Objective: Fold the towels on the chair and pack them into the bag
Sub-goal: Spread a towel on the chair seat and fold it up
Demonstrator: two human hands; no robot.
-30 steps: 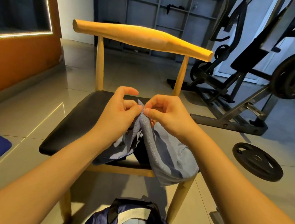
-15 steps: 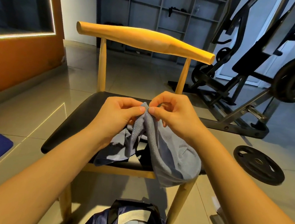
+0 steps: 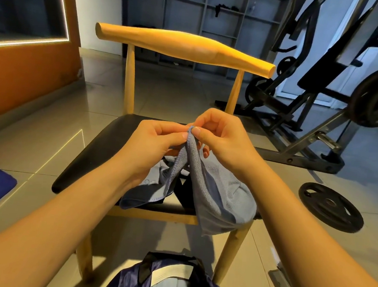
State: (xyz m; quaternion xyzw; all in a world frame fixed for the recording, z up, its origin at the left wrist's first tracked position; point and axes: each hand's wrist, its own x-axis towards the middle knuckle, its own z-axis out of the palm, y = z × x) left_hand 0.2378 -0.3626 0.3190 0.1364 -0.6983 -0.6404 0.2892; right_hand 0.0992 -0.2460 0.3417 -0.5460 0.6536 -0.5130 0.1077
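both hands, left hand [image 3: 154, 145] and right hand [image 3: 222, 139], pinch one corner of the blue-grey towel [image 3: 216, 190] above the chair [image 3: 92, 154] seat; folding barely begun, next likely spreading the edge apart, bag [image 3: 163, 279] waiting below.

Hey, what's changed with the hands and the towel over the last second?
Very little. The left hand has curled its raised forefinger in, and the pinch it shares with the right hand on the hem of the towel has risen slightly. Nothing was let go. The towel still drapes over the front of the chair, and the bag stays on the floor below.
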